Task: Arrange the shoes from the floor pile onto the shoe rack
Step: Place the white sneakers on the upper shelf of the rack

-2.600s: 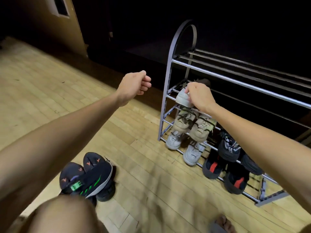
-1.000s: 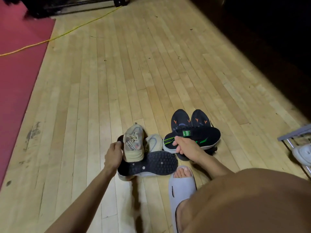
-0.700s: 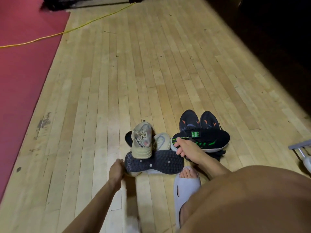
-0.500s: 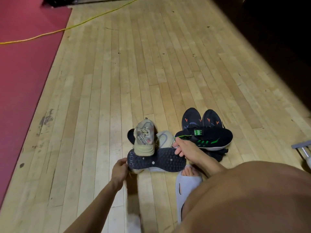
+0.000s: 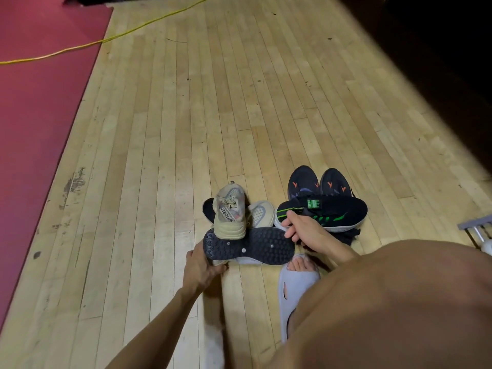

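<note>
Head view: a pale wooden plank floor (image 5: pixel 239 102) was seen running away from the camera, bordered at its left edge by a red mat (image 5: pixel 40 102), with a yellow cable (image 5: pixel 127 33) laid across both. The far right side of the room was lost in darkness. At the right edge of the floor a grey corner of the shoe rack (image 5: pixel 476 225) was just visible.

The shoe pile was gathered on the floor near the person's foot, which was worn in a grey slide sandal (image 5: pixel 292 291). A navy-soled sneaker (image 5: pixel 250 246) was turned on its side, sole towards the camera, long axis running left to right. Its left end was gripped by the left hand (image 5: pixel 199 267), fingers curled beneath it. A beige sneaker (image 5: pixel 230 214) was stacked on top, long axis pointing away from the camera, toe far. A black sneaker with green stripes (image 5: pixel 327 214) was laid left to right across a pair of dark sneakers with orange marks (image 5: pixel 316 182), whose toes pointed away. Its left end was held by the right hand (image 5: pixel 306 233), thumb on top.
</note>
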Demonstrator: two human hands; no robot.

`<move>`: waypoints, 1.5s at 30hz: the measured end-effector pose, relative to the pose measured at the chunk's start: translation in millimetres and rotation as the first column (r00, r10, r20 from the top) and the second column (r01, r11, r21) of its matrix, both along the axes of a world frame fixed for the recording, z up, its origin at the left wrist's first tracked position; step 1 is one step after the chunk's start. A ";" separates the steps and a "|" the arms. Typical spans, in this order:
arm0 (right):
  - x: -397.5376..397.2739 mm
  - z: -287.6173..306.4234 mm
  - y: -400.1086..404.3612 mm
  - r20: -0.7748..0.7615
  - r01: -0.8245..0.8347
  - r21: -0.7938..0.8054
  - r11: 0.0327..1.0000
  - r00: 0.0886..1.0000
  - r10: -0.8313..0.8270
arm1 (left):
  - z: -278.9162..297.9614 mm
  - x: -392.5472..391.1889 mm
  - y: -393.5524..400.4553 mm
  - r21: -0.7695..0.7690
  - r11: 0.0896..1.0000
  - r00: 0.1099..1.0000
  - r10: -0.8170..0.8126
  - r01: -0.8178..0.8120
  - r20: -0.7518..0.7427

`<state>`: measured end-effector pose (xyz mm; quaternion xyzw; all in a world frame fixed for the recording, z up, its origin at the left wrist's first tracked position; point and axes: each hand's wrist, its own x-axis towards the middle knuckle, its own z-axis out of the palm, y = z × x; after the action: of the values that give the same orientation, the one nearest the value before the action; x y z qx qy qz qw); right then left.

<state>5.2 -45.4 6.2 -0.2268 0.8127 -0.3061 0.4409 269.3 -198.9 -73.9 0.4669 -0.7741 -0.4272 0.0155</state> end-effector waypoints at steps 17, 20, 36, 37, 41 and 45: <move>-3.7 34.6 -18.1 -0.008 0.029 -0.066 0.997 1.000 -0.029 | 61.5 -3.1 -20.6 0.157 0.985 0.992 0.092 -0.077 -0.090; -7.3 41.3 -13.0 -0.029 0.049 -0.072 0.996 0.998 -0.052 | 83.6 -13.9 -20.9 0.249 0.960 0.958 0.182 -0.125 -0.221; -11.9 70.5 13.7 0.005 0.215 -0.131 0.968 0.976 -0.216 | 163.3 -23.1 -10.2 0.279 0.945 0.789 0.299 -0.169 -0.537; -12.9 73.6 14.0 -0.002 0.227 -0.122 0.966 0.973 -0.229 | 168.1 -27.6 -7.4 0.281 0.947 0.785 0.289 -0.152 -0.548; -23.5 81.1 27.2 0.007 0.270 -0.086 0.959 0.963 -0.270 | 175.1 -47.9 11.8 0.283 0.953 0.784 0.255 -0.106 -0.566; -31.4 83.0 43.2 0.005 0.340 -0.092 0.936 0.940 -0.341 | 176.0 -68.5 33.1 0.313 0.941 0.747 0.298 -0.127 -0.594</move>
<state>-26.2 -2.1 89.2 -0.1043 0.8272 -0.4134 0.3660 200.8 -165.8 102.1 0.3797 -0.6036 -0.6493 0.2644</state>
